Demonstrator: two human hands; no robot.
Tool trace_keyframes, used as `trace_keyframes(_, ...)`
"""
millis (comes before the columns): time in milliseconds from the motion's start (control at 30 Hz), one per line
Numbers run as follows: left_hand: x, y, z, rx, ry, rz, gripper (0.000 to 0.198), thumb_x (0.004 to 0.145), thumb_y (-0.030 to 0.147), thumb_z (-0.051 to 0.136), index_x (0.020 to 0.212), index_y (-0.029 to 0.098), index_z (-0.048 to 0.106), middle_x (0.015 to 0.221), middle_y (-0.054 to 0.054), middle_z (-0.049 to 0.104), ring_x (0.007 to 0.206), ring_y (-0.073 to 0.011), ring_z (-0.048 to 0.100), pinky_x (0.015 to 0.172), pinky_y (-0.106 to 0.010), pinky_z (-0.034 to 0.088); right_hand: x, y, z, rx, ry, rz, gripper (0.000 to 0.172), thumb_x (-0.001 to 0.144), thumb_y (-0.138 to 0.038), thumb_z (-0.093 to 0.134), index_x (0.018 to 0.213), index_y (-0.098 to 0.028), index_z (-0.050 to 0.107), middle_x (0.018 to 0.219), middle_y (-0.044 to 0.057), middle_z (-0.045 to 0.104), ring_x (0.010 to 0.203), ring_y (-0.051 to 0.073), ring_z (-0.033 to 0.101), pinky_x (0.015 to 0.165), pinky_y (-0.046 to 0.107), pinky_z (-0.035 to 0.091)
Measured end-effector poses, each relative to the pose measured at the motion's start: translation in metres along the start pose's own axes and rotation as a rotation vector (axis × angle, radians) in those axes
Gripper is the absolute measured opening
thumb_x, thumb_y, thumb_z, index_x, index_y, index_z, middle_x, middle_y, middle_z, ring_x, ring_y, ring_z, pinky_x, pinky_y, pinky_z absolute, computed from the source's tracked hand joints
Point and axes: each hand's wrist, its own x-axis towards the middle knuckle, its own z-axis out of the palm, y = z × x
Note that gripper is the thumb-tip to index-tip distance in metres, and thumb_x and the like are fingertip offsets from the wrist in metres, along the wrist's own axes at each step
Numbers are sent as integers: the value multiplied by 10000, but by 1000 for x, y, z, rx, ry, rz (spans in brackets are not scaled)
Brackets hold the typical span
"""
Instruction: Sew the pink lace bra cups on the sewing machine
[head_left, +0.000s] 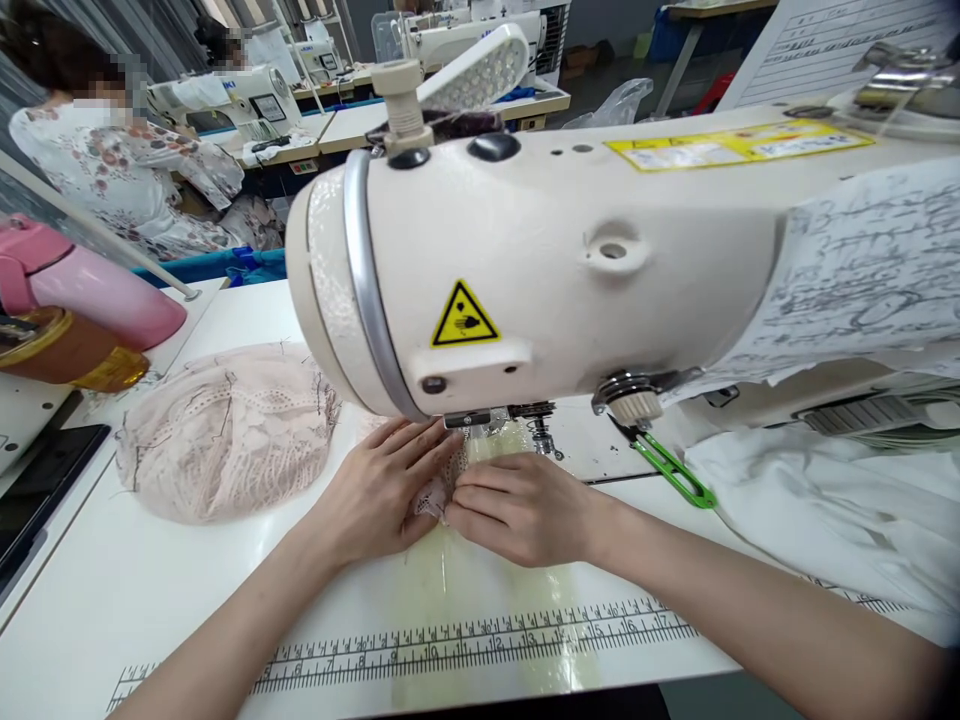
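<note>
My left hand [379,490] and my right hand [517,505] lie side by side on the table just in front of the sewing machine's needle area [536,425]. Between them they press and pinch a small piece of pale pink lace [439,490], the fingers of both hands bent onto it. The lace runs up under the presser foot, partly hidden by the cream sewing machine head [540,260] that fills the middle of the view. A pale yellowish strip [465,590] lies on the table under my hands.
A heap of pink lace pieces [225,430] sits at the left. A pink bottle [90,290] and a dark phone [37,480] lie further left. Green snips [675,475] and white cloth [825,510] are at the right. A printed ruler [465,640] runs along the table's front. Another person [112,160] sits behind.
</note>
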Motion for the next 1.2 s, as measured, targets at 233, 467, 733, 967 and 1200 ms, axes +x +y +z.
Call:
trace_keyframes(233, 2, 2, 2, 41, 2, -16, 590, 844, 342, 495, 1388, 116, 470, 1362, -129, 562, 1225, -276, 565, 1020, -479, 444, -3, 2, -2, -39, -46, 25, 132, 865, -109, 579, 774, -162, 659, 666, -27, 642, 722, 108, 597, 666, 236, 518)
trace_keyframes(467, 2, 5, 3, 55, -5, -54, 595, 853, 355, 490, 1408, 142, 451, 1345, -124, 579, 1192, -289, 581, 1014, -507, 422, -6, 6, -1, -70, -57, 58, 146, 877, -90, 554, 799, -166, 650, 692, -36, 651, 760, 106, 602, 716, 240, 516)
trace_keyframes(733, 2, 5, 5, 78, -16, -53, 594, 870, 380, 492, 1412, 140, 447, 1348, -140, 572, 1196, -301, 572, 1022, -503, 409, -7, 8, -8, -200, -76, 81, 187, 874, -54, 519, 862, -194, 643, 705, -41, 641, 813, 108, 592, 478, 236, 335)
trace_keyframes(967, 2, 9, 4, 68, -41, -70, 587, 859, 342, 490, 1416, 164, 446, 1336, -134, 581, 1201, -309, 563, 1033, -519, 392, -10, 11, -12, -257, -127, 129, 244, 878, -32, 437, 845, -198, 614, 791, -21, 641, 845, 106, 546, 596, 238, 344)
trace_keyframes(1200, 4, 12, 5, 73, -27, -86, 562, 883, 337, 467, 1426, 195, 432, 1297, -122, 607, 1202, -306, 555, 1007, -512, 402, -9, 16, -15, -304, -169, 181, 207, 877, -62, 467, 844, -215, 603, 839, -27, 645, 680, 93, 466, 548, 269, 271)
